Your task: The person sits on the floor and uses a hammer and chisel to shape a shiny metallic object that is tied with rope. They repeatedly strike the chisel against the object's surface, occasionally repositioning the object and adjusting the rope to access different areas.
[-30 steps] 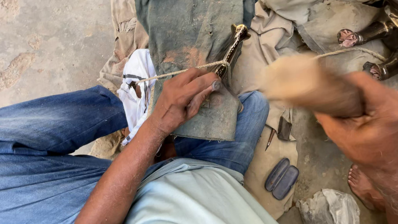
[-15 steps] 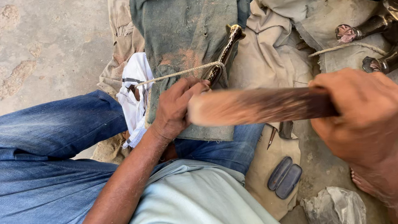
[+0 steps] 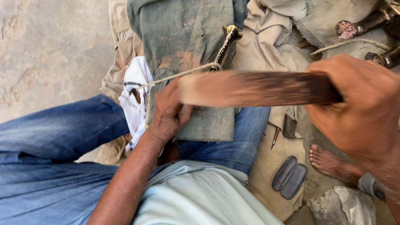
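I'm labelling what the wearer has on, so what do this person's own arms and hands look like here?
Both forearms are bare, with no gloves, rings, watch or bracelet visible. The left hand and its forearm look dusty, and the sleeve ends high up, a pale light-blue shirt cuff near the bottom edge. The right hand also looks dusty, with pale powdery smears along the forearm; no sleeve shows on that side.

A long wooden bat [image 3: 256, 89], brown and dark-stained, lies level across the lap. Beneath it, a slim dark workpiece [image 3: 225, 47] rests tilted on grey-green cloth [image 3: 183, 32].
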